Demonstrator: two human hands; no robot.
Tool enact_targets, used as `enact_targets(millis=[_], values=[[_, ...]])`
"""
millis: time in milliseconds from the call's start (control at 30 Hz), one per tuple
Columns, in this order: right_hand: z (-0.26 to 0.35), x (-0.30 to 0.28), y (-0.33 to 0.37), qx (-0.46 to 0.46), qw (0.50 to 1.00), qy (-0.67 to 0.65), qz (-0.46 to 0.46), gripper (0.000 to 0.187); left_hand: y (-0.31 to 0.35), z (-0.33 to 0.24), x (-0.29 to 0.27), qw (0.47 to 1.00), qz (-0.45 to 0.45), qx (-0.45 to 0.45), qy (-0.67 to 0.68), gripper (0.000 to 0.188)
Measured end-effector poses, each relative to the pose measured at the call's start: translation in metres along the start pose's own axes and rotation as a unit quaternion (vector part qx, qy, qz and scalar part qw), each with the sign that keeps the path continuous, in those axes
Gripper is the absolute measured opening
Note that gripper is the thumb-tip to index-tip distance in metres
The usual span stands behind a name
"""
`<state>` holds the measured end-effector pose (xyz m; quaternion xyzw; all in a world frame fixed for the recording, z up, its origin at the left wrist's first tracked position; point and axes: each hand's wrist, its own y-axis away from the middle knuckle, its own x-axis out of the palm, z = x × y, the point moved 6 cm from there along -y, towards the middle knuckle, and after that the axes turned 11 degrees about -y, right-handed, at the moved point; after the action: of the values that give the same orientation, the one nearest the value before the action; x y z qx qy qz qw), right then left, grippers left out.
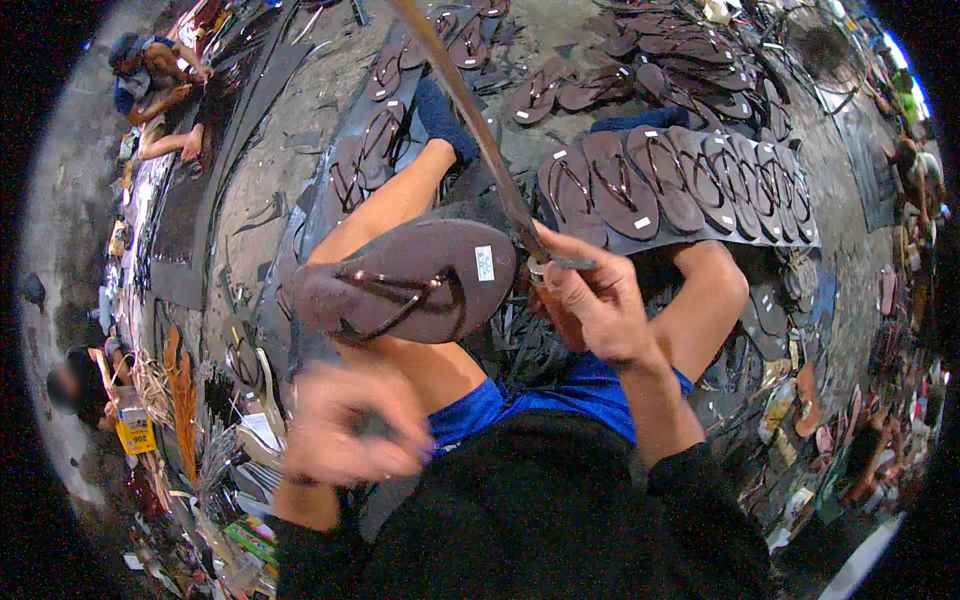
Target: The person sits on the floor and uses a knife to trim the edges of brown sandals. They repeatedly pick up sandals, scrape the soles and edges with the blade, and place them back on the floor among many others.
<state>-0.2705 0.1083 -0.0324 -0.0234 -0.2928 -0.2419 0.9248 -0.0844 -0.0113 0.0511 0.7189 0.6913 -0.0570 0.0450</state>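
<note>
- Brown sandal lay between right hand and left hand, over left leg.
- Right hand gripped long tool.
- Left hand blurred; couldn't tell its grip.
- Other sandals lined cluttered floor.

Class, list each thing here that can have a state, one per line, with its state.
Right hand: closed around the long tool
Long tool: held, slanting up and to the left
Left hand: blurred, apart from the long tool; grip unclear
Large brown sandal: strap fitted, white label on it
Row of sandals: strap side up, overlapping
</note>
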Motion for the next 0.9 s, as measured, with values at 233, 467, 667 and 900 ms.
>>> enact_targets(millis=[233,467,667,900], values=[[-0.020,-0.002,0.037,-0.019,1.000,-0.001,-0.017,0.042,-0.031,0.104,0.069,0.730,-0.448,-0.070,0.511,0.034],[-0.034,-0.018,0.094,-0.145,0.909,0.340,-0.193,0.034,-0.060,0.129,0.049,0.698,-0.482,-0.037,0.529,0.028],[-0.036,-0.029,0.179,-0.041,0.871,0.445,-0.204,0.025,-0.036,0.142,0.067,0.715,-0.482,-0.068,0.503,0.028],[-0.041,-0.004,0.133,-0.005,0.896,0.421,-0.142,0.023,0.027,0.161,0.087,0.745,-0.468,-0.177,0.441,0.035]])
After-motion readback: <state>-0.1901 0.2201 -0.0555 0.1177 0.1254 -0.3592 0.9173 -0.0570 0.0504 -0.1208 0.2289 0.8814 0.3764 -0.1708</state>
